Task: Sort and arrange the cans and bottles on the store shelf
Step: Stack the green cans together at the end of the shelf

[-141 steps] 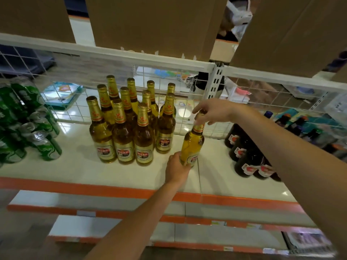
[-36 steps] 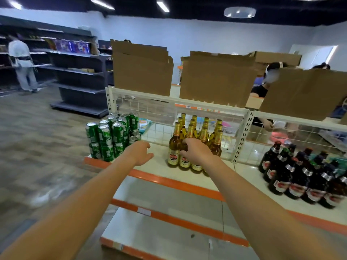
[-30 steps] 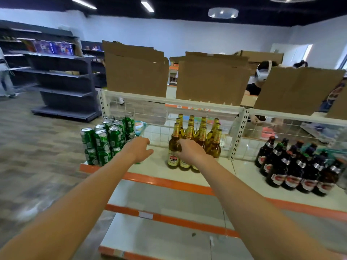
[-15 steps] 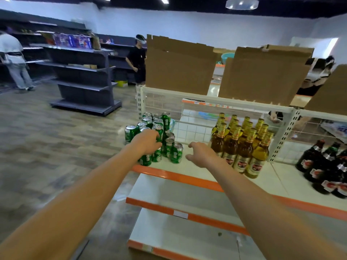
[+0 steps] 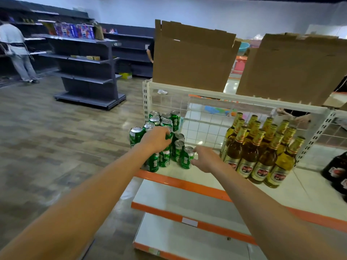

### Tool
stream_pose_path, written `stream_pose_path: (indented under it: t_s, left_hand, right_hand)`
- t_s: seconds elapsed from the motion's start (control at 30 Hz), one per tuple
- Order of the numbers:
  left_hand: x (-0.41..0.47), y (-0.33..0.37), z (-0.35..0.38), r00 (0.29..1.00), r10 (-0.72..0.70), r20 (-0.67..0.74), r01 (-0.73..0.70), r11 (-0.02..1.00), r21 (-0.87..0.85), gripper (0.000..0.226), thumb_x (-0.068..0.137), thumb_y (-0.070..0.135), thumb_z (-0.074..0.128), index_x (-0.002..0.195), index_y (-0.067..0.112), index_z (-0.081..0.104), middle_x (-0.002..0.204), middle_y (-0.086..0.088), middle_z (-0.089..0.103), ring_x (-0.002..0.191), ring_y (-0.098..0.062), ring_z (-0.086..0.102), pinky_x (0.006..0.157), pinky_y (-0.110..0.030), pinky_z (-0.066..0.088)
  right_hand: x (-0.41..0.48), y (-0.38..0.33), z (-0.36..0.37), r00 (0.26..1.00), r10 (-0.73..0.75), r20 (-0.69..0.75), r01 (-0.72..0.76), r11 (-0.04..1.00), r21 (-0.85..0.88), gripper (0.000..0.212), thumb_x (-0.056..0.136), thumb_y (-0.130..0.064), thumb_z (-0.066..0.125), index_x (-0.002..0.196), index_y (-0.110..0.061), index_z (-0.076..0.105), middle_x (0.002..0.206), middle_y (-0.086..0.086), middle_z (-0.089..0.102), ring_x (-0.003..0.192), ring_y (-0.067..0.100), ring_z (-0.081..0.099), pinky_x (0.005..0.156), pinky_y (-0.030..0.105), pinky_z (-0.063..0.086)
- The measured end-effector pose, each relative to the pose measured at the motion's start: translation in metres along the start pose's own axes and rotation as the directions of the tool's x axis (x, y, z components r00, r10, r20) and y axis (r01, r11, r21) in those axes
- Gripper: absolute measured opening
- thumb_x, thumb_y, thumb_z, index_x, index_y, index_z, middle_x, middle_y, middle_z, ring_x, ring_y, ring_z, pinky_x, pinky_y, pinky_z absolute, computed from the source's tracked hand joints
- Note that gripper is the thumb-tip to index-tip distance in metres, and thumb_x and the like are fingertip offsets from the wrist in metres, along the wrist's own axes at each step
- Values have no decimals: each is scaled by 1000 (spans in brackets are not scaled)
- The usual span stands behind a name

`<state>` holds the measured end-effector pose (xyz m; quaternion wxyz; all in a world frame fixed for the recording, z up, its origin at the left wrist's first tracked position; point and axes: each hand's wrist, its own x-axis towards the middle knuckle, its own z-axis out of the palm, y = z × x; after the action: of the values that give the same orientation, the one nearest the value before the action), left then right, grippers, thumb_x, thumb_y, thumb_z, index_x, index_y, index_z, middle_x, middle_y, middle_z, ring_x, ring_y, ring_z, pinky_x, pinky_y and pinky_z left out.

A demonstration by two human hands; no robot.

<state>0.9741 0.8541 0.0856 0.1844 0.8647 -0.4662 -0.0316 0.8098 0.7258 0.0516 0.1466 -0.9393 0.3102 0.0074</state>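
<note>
— Reaching in with both hands, see? The green cans [image 5: 177,151] are piled two high at the left end of the top shelf [image 5: 176,172], apart from the gold bottles [image 5: 251,152].

— What's actually held?

— The left hand [image 5: 156,140] sits on the upper layer, its fingers [image 5: 166,136] curled over one top can [image 5: 170,133]. The right hand [image 5: 206,159] is spread wide beside the end can [image 5: 186,158] at the front, fingertips about touching it, nothing gripped yet.

— Easy things to shift?

— I'd guess so. They're stiff enough, but thin walls dent and the printed sides look slick. Best taken round the middle, thumb opposite fingers. The stacked ones could topple if nudged.
</note>
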Motion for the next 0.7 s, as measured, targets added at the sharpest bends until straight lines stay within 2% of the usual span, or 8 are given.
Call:
stream_pose_path:
  t_s: [0.1,0.2,0.4,0.5,0.63,0.7]
  left_hand:
    - [29,-4,7,999,-33,7,33,999,35,43,95,30,61,135,17,56,135,-8,57,119,-26,57,96,-40,50]
    - [58,-12,16,996,-84,9,83,994,73,48,92,30,63,137,16,53,139,-9,53,125,-27,52,98,-39,46]
    - [103,-26,33,987,-151,62,143,983,117,65,83,39,73,138,14,49,132,-11,55,119,-31,55,93,-43,50]
    - [121,-30,41,984,-148,99,137,985,108,78,79,43,75,145,18,41,132,-11,56,119,-31,56,94,-46,51]
    - [133,-40,52,987,-109,121,89,984,155,75,78,51,74,138,17,44,128,-11,58,113,-32,59,90,-46,52]
    - [133,-44,58,993,-70,94,52,983,179,74,80,51,73,138,16,44,127,-11,59,116,-31,58,99,-45,47]
  right_hand:
    - [29,9,2,1000,-18,-2,18,1000,11,49,96,-30,56,141,-13,48,140,8,53,121,27,54,91,37,45]
    - [59,17,3,1000,-30,4,30,999,32,49,97,-31,55,142,-13,47,139,9,54,121,27,54,90,37,46]
    - [107,20,12,999,-27,17,26,998,57,48,96,-32,56,139,-14,48,133,9,57,116,27,56,85,36,46]
    - [122,19,20,999,-38,8,37,996,83,43,93,-27,57,134,-15,53,130,9,60,115,28,57,86,36,47]
    - [137,9,31,999,-40,-14,42,989,140,41,93,-27,60,133,-17,55,129,7,61,113,26,59,89,37,49]
    - [141,0,38,999,-31,-26,34,986,163,39,93,-25,60,130,-16,56,128,8,62,111,26,59,90,39,50]
